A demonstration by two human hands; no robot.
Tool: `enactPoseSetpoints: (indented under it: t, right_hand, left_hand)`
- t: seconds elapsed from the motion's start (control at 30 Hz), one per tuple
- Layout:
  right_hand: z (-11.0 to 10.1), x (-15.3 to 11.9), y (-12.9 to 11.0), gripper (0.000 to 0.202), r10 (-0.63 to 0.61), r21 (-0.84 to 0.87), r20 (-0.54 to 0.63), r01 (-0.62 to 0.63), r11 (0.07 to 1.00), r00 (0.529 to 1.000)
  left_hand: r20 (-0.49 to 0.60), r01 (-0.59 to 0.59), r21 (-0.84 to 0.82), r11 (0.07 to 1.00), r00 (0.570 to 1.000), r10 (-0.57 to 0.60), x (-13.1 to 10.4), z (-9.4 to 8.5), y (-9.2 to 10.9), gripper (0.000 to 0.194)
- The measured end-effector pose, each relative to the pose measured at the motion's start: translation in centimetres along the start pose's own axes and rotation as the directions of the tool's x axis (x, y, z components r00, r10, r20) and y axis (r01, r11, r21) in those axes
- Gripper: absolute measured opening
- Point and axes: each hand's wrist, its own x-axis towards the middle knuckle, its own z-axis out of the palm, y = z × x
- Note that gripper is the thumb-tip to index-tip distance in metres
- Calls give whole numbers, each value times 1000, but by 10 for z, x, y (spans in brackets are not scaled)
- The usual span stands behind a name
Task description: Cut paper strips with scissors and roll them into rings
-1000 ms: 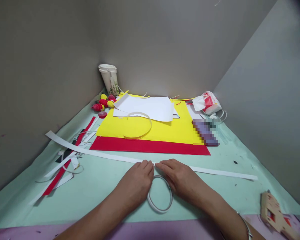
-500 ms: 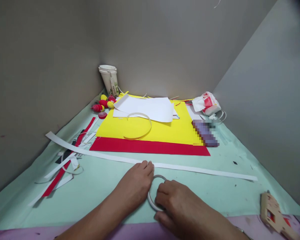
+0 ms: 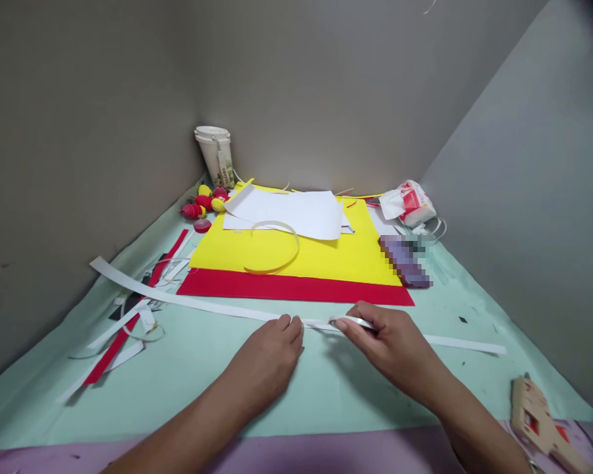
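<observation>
Ring (image 3: 360,321), thin and pale: pinched between thumb and fingers of the right hand (image 3: 400,345), over the white strip (image 3: 197,303) lying across green cloth (image 3: 188,355). Left hand (image 3: 274,352) rests fingertips on strip; whether gripping, cannot tell.

In the right hand's (image 3: 393,345) grip, the narrow pale tape ring (image 3: 360,321) is showing a smooth, faintly glossy band, while the long white paper strip (image 3: 212,307) passing under the grip is looking smooth and matt. Around the grip, the pale green table covering (image 3: 212,355) is lying matt and lightly creased; beyond it, the broad yellow rectangular sheet (image 3: 336,260) is looking flat-finished, like card or foam.
</observation>
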Motion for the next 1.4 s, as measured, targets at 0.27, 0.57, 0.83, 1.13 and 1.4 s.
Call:
enactPoseSetpoints:
  t: [0.27, 0.57, 0.83, 1.13, 1.4]
  right_hand:
    - [-8, 7, 18, 22, -215, -296, -128, 170, 940, 968]
    - [-5, 13, 35, 17, -212, -603, 141, 254, 756, 967]
    - [22, 14, 22, 12, -297, -602, 113, 303, 739, 948]
    - [51, 18, 25, 19, -409, -634, 118, 386, 670, 905]
    - [57, 19, 31, 16, -431, -675, 102, 381, 631, 896]
  left_hand:
    - [13, 13, -14, 1000, 1000, -13, -1, -5, 0, 26]
    - [13, 28, -47, 999, 1000, -27, -2, -3, 1, 26]
    - [6, 28, -25, 999, 1000, -28, -2, -4, 1, 27]
    - [15, 21, -15, 1000, 1000, -21, -3, 0, 0, 28]
    - [-9, 28, -24, 999, 1000, -28, -3, -2, 2, 29]
